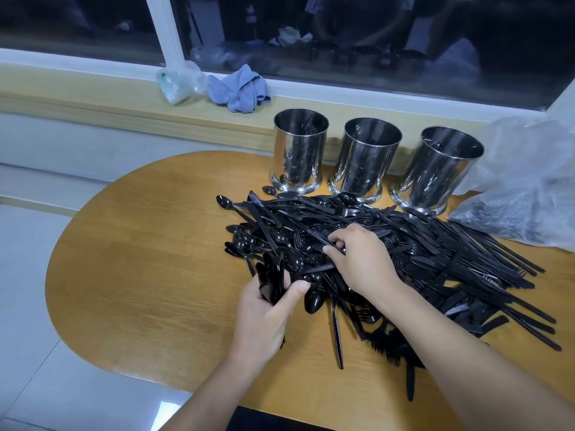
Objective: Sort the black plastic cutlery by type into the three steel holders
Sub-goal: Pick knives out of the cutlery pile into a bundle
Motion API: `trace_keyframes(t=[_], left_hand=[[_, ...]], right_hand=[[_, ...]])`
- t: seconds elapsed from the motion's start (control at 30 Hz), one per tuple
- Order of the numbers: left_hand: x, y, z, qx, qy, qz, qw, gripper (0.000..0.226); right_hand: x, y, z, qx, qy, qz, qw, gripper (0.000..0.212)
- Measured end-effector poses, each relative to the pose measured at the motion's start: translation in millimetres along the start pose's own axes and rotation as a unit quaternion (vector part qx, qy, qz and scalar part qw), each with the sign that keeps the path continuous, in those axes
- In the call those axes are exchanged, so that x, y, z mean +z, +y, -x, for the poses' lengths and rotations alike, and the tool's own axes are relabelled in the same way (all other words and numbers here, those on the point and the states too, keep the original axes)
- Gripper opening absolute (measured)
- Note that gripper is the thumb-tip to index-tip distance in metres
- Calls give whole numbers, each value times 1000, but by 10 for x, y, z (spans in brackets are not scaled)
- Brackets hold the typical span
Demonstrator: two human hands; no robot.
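**Spoon-gathering stage, holders barely started**

While the pile point(389, 253) of black cutlery sprawls across the middle and right of the bench point(140, 259), the sorting looks like it's in the early collecting phase. The left hand point(264, 312) grips a small bunch of what look like spoons point(270, 281), fingers and thumb curled round the stack at the pile's near-left edge. The right hand point(357, 259) is down on the heap, thumb and fingers pinching a single slim piece point(323, 241); can't tell for sure whether it's a spoon handle or a knife.

Three steel holders point(367, 157) stand in a row at the back of the bench, just beyond the pile. Something dark shows inside the left and right ones, but it's hard to say if that's cutlery or reflection.

Best guess at the next move: pull that piece free of the tangle, check its type, add it to the left-hand bunch if it matches, then carry the bunch to one holder. Forks and knives are interlocked, so a straight lift could drag neighbours along.

No brands, labels or readable writing anywhere. A blue cloth point(239, 88) sits on the sill and a clear plastic bag point(529, 181) lies right of the holders.
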State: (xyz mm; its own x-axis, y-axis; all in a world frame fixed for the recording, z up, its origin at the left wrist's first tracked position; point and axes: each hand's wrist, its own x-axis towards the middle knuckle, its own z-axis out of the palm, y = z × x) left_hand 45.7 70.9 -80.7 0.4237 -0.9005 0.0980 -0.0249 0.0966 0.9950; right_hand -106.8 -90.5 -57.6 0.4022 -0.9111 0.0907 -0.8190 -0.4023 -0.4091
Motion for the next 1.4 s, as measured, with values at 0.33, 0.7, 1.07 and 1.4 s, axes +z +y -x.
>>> trace_keyframes(t=[0.33, 0.7, 1.07, 1.4], left_hand=[[-28, 8, -46, -72, 30, -2, 997, 42], [55, 198, -111, -164, 23, 111, 980, 26], [215, 240, -74, -211, 53, 214, 952, 55], [16, 222, -185, -195, 106, 238, 946, 27]], right_hand=[[-79, 32, 23, 26, -2, -41, 999, 16], [-491, 15, 479, 5, 6, -144, 990, 23], [-411, -389, 849, -15, -142, -355, 924, 25], [-241, -470, 485, -33, -26, -242, 969, 15]])
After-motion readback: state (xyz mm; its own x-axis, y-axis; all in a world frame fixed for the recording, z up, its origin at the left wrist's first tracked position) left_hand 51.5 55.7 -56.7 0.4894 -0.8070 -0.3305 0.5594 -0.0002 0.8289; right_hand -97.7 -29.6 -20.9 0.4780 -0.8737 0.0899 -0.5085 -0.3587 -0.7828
